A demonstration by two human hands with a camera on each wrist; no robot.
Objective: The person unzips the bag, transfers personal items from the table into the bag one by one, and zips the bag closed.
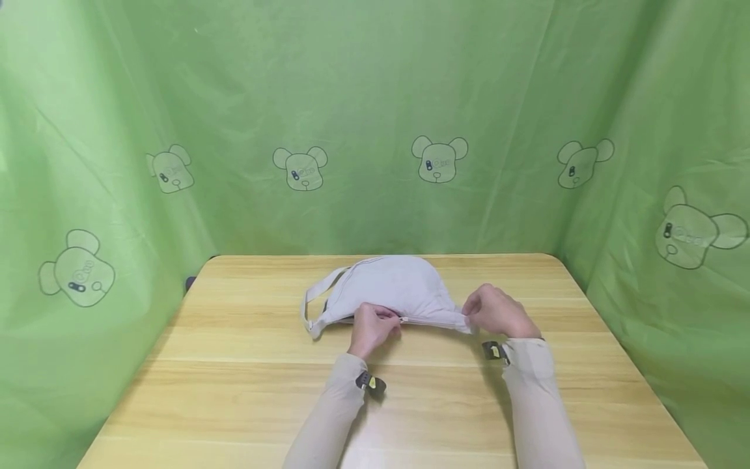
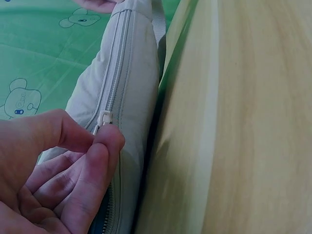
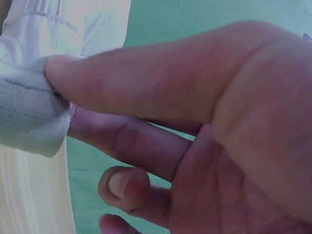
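A pale grey fabric shoulder bag (image 1: 392, 283) lies on the wooden table, its zipper edge toward me. My left hand (image 1: 372, 327) pinches the zipper pull (image 2: 105, 118), which sits partway along the zipper. In the left wrist view the teeth are joined beyond the slider, and a dark gap shows on the near side. With thumb and finger, my right hand (image 1: 500, 312) pinches the bag's right end, where a woven strap (image 3: 34, 114) joins the cloth. The other fingers of the right hand are loosely curled beneath.
The bag's strap loops out at its left end. The wooden table (image 1: 234, 404) has its far edge just behind the bag. Green curtains (image 1: 363, 78) printed with bear heads hang behind and on both sides.
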